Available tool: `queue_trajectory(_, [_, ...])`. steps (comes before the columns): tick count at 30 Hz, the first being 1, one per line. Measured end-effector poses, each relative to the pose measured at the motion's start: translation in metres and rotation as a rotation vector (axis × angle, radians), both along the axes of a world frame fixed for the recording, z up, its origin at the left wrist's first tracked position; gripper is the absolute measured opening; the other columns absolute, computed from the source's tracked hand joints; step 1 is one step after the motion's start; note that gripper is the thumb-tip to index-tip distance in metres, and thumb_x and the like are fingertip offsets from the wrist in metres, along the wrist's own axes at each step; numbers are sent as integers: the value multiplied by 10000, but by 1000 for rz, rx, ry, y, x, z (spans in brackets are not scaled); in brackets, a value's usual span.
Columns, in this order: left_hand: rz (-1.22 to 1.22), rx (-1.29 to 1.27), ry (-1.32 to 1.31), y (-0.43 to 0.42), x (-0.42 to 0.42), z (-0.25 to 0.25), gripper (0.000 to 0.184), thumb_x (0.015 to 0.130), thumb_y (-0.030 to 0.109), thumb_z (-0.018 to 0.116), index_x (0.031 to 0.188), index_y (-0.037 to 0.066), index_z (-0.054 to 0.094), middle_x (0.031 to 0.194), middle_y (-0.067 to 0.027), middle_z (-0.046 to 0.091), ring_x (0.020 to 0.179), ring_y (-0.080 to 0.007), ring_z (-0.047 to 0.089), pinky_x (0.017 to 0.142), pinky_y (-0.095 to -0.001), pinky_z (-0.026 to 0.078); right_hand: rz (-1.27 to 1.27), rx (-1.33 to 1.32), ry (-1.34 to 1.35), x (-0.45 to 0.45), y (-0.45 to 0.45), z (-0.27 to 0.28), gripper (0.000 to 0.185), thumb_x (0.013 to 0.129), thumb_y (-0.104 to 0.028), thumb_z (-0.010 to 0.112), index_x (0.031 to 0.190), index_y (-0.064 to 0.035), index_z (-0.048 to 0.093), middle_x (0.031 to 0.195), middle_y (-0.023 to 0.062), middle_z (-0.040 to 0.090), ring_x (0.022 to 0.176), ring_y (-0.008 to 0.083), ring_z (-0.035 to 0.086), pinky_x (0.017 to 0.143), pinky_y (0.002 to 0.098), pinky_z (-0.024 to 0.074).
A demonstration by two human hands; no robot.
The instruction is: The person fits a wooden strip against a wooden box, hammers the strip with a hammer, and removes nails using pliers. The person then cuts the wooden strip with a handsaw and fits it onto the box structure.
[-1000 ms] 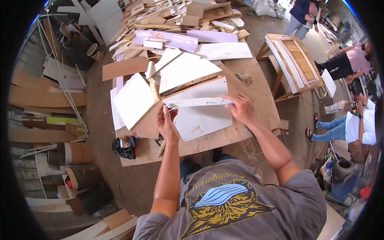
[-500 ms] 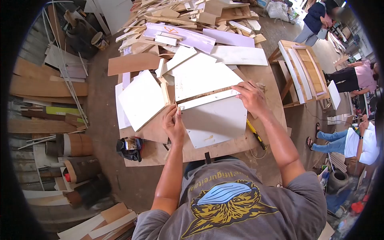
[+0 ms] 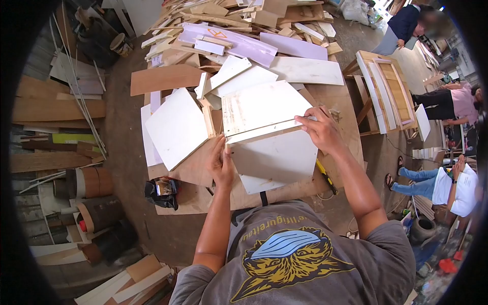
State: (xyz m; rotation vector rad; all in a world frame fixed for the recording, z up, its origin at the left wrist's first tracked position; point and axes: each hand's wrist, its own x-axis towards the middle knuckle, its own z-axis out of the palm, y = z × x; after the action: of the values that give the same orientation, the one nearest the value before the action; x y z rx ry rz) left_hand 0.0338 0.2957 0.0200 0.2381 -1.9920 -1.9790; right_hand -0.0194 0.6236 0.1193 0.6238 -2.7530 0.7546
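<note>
My left hand (image 3: 219, 161) is closed on the left end of a narrow white board edge (image 3: 264, 129). At the other end, my right hand (image 3: 323, 131) grips it between thumb and fingers. Below this edge a white panel (image 3: 279, 160) slopes toward me, with small dark marks on it. Beyond the edge lies another white panel (image 3: 267, 104), its left side smudged brown; a thin dark line runs between the two. I cannot tell whether these boards are joined.
A yellow-and-black box cutter (image 3: 326, 176) lies right of the panel. To the left are a white board (image 3: 175, 129) and a black bag (image 3: 161, 193). Wood offcuts (image 3: 229, 33) pile up at the far end. People stand at the right, near a wooden frame (image 3: 389, 91).
The gap between the held edge and the far panel has narrowed. The near panel has tilted, and its lower edge sits slightly lower. Both hands keep their hold.
</note>
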Motion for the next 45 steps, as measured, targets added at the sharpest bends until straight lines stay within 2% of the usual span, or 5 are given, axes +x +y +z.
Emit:
queue_trajectory(16, [-65,175,81,-14,-7,-32,244,990,15,642,1223,-44,685,1326,-212,655,1238,-278,625,1064,-371,481,33,-97,72,-9,-10,0,278,771,-34,787,1035,-117,807,949,38,677,915,237,599,848,365,499])
queue_trajectory(22, [-123,143,145,-19,-7,-30,244,970,5,662,1210,-21,701,1313,-209,663,1231,-279,628,1067,-384,478,45,-75,49,-8,-7,3,198,769,-93,811,964,-127,813,931,25,677,904,225,607,796,361,504])
queue_trajectory(34, [-131,-36,236,-22,26,-26,190,936,5,693,1117,-28,741,1253,-223,699,1211,-314,655,1041,-403,500,159,35,182,28,1,3,391,634,-159,897,1009,-108,800,915,24,655,864,236,605,749,367,518])
queue_trajectory(41, [-140,-97,223,-15,46,-16,249,985,79,655,1201,-24,723,1354,-227,645,1259,-291,621,1067,-389,471,79,-10,282,59,5,-5,293,737,-154,841,1008,-76,761,946,46,684,867,268,649,746,391,547])
queue_trajectory(45, [-130,157,146,-5,45,-22,375,1030,157,617,1363,-15,623,1452,-208,571,1332,-260,555,1101,-366,430,-204,-267,166,82,19,-17,219,880,-141,755,1068,-35,718,965,107,688,850,273,658,752,385,548])
